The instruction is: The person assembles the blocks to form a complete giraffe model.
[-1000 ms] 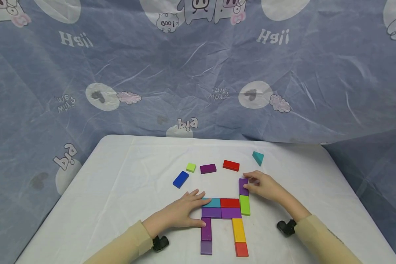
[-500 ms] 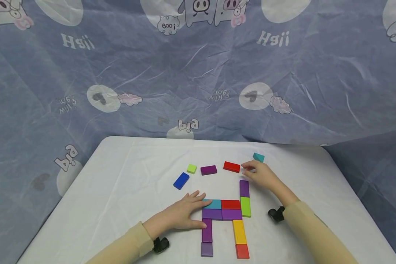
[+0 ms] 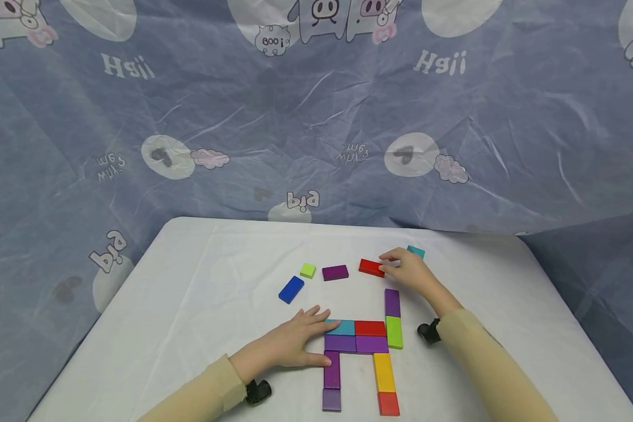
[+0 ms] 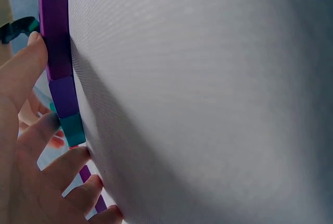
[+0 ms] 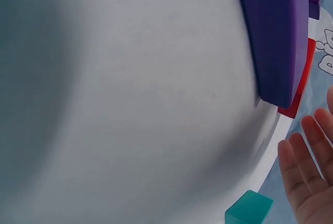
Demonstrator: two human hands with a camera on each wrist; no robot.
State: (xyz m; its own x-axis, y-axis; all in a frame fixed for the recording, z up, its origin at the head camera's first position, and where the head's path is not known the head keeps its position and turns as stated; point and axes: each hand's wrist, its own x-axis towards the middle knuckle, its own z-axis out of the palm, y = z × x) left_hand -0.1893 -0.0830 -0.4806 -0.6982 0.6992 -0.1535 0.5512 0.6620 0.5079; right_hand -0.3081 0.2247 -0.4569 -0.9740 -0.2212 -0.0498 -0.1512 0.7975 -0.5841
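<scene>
My left hand point(image 3: 290, 339) lies with spread fingers at the left side of a flat figure of coloured blocks. Its thumb touches a dark purple block point(image 3: 332, 375), and a fingertip rests on a teal block point(image 3: 343, 327). In the left wrist view these fingers point(image 4: 67, 169) reach along the block edges. My right hand point(image 3: 414, 274) is at the right end of a loose red block point(image 3: 370, 268), thumb and index apart. The right wrist view shows its fingers point(image 5: 307, 166) fairly straight beside that block; contact cannot be told.
A purple block point(image 3: 392, 302) and a green block point(image 3: 394, 333) form the figure's right upright. Loose at the back lie a blue block point(image 3: 291, 290), a small green block point(image 3: 308, 270), a dark purple block point(image 3: 335, 273) and a teal piece point(image 3: 416, 251), partly hidden behind my right hand.
My right hand has left the purple block atop the green one and moved back and left to the loose red block. My left hand stays in place.
</scene>
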